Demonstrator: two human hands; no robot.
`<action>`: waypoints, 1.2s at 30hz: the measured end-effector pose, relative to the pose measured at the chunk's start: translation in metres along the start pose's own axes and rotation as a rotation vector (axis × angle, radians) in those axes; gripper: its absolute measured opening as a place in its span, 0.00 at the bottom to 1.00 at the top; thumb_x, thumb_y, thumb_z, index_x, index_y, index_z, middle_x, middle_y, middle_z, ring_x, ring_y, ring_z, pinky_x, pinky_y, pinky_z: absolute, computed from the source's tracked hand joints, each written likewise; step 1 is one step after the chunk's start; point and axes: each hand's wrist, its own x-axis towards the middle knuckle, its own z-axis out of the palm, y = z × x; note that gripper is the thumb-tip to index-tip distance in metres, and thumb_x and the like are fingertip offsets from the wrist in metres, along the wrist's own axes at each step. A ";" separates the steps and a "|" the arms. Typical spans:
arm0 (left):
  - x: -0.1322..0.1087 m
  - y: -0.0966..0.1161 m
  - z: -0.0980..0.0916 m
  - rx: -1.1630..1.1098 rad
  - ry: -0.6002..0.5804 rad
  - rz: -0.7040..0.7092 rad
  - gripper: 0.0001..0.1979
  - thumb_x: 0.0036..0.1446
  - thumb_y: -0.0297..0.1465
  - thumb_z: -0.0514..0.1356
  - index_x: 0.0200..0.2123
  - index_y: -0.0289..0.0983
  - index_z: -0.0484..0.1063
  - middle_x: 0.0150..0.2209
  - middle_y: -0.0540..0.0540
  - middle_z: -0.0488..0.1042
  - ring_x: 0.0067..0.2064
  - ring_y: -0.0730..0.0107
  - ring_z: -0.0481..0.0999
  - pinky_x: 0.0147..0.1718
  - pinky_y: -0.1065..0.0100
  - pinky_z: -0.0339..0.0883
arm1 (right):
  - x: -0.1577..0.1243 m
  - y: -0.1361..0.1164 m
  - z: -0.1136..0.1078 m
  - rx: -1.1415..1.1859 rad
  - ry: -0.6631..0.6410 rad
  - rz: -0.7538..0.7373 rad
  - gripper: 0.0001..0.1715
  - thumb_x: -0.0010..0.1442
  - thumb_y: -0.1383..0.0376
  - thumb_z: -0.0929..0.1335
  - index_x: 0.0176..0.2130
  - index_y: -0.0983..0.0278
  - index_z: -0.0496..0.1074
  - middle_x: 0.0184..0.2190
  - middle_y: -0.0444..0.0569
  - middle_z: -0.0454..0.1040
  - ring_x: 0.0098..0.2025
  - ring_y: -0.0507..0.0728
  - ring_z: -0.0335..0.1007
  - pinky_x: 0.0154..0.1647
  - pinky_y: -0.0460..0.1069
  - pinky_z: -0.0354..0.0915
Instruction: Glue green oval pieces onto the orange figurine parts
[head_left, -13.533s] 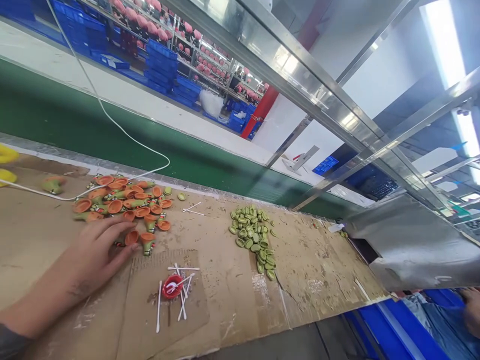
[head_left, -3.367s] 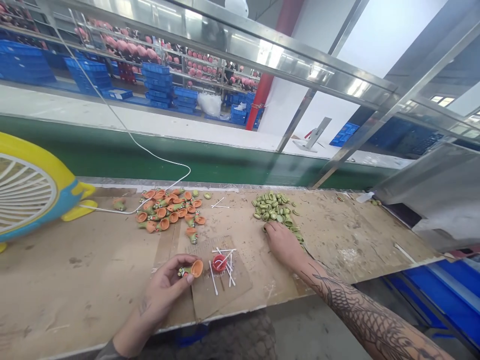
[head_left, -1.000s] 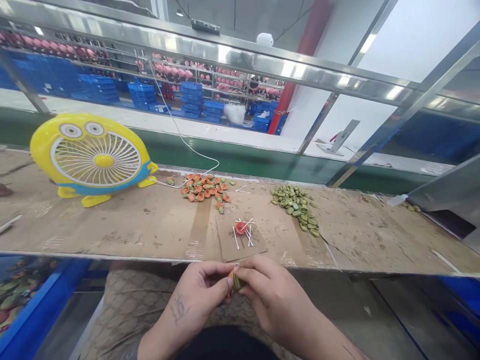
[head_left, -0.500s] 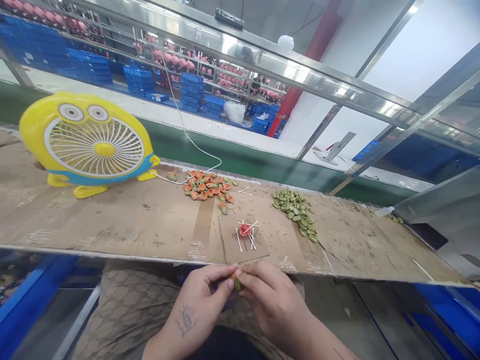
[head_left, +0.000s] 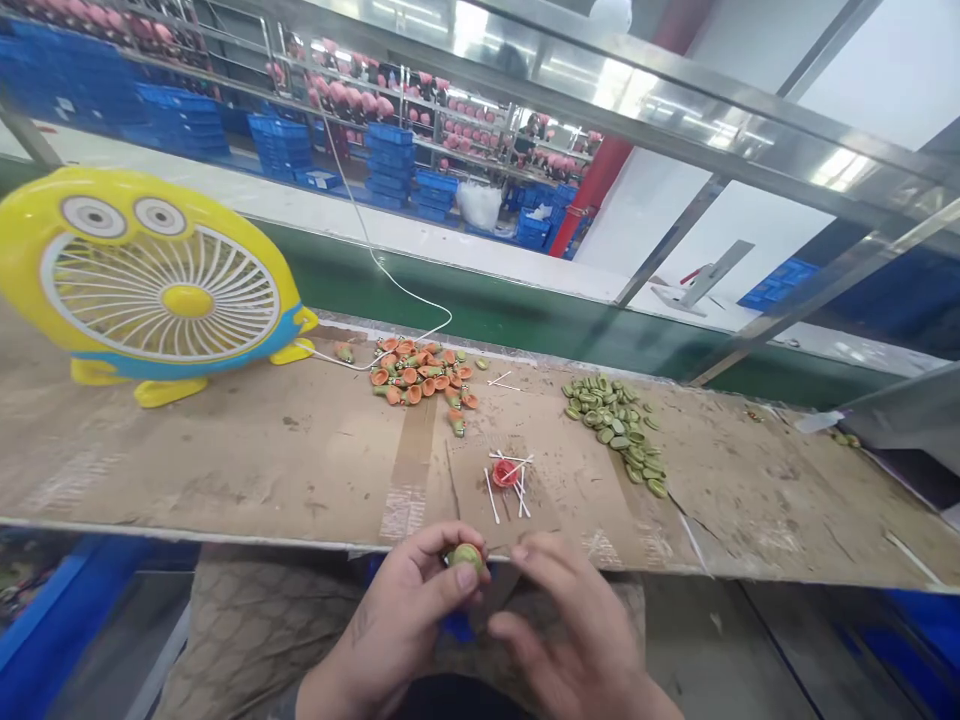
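My left hand (head_left: 409,605) grips a small green and orange piece (head_left: 466,556) between thumb and fingers, just off the table's front edge. To its right, my right hand (head_left: 574,620) is apart from the piece, thumb and fingers spread with nothing in them. Beyond the hands, a small red cup (head_left: 505,473) sits on a cardboard square, with several cotton swabs (head_left: 491,497) lying on and around it. Farther back lies a heap of orange and green figure-like pieces (head_left: 420,372). A pile of green oval, hollow pieces (head_left: 615,425) lies to the right.
A yellow cartoon fan (head_left: 161,290) stands at the left, its white cord (head_left: 409,290) running back over a green ledge. Cardboard (head_left: 315,460) covers the table. A metal frame (head_left: 675,100) crosses above. Blue crates (head_left: 390,165) and shelves of pink items stand behind.
My right hand has come away from the small piece and opened to the right. My left hand keeps the piece, now turned with its green side up. The view has shifted slightly.
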 end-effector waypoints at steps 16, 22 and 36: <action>0.007 0.006 -0.006 -0.231 -0.166 0.016 0.09 0.63 0.35 0.67 0.40 0.34 0.79 0.38 0.43 0.72 0.35 0.73 0.69 0.34 0.72 0.66 | -0.063 0.156 0.006 -0.383 -0.019 0.560 0.13 0.69 0.59 0.64 0.42 0.64 0.74 0.43 0.57 0.77 0.48 0.65 0.72 0.52 0.62 0.68; -0.001 0.003 -0.004 -0.269 -0.213 0.048 0.08 0.61 0.33 0.69 0.40 0.36 0.79 0.38 0.44 0.72 0.38 0.72 0.70 0.35 0.73 0.67 | -0.062 0.150 0.006 -0.410 -0.027 0.533 0.13 0.69 0.63 0.63 0.39 0.64 0.75 0.41 0.55 0.77 0.46 0.63 0.72 0.50 0.58 0.68; 0.022 0.014 -0.018 0.628 -0.127 0.403 0.12 0.56 0.32 0.73 0.44 0.44 0.80 0.42 0.43 0.75 0.41 0.62 0.77 0.41 0.67 0.71 | -0.068 0.155 0.006 -0.434 -0.022 0.506 0.10 0.68 0.66 0.64 0.40 0.64 0.75 0.42 0.55 0.76 0.48 0.63 0.72 0.51 0.59 0.68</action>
